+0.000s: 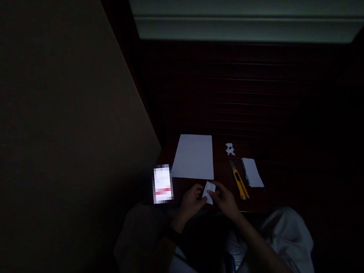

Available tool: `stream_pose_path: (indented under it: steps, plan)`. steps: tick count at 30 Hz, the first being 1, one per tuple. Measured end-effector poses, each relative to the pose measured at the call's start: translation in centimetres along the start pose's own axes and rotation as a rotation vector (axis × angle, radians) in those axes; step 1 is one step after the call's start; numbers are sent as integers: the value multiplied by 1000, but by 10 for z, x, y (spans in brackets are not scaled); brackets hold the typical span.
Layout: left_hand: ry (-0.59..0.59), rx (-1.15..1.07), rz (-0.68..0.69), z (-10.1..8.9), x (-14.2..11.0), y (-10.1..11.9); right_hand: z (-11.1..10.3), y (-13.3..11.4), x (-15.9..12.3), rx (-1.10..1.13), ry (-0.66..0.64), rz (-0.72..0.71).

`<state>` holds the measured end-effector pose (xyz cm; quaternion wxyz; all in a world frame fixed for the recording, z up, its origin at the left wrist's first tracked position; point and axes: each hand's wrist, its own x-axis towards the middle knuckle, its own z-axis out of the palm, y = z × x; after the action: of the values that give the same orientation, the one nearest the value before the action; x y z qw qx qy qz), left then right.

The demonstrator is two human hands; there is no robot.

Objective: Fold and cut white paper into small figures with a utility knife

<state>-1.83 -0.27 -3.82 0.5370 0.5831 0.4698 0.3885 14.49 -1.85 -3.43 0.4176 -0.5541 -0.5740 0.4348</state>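
A small piece of white paper, which looks folded, is held between both hands near the front edge of the dark table. My left hand grips its left side, with the thumb along the lower edge and the fingers curled. On the right side, my right hand pinches the paper, its thumb pressing on the face. Just beyond the hands lies a large white sheet of paper. A yellow utility knife rests to the right of my right hand, its blade end pointing away from me.
Right of the knife sits a stack of small white paper. Some small folded paper pieces lie toward the back. A lit, pixelated screen is at the table's left. A wall rises on the left, and slatted blinds hang behind. The room is dim.
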Motion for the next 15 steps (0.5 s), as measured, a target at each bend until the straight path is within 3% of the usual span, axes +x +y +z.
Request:
stream_pose_path:
  steps: [7,15]
  plan:
    - [45,39,-10,1,-3,7,-1,-3,-5,-62,42,-69]
    - [-44,-160,-57,-7,-2,16,5,-8,-18,-68,116,-130]
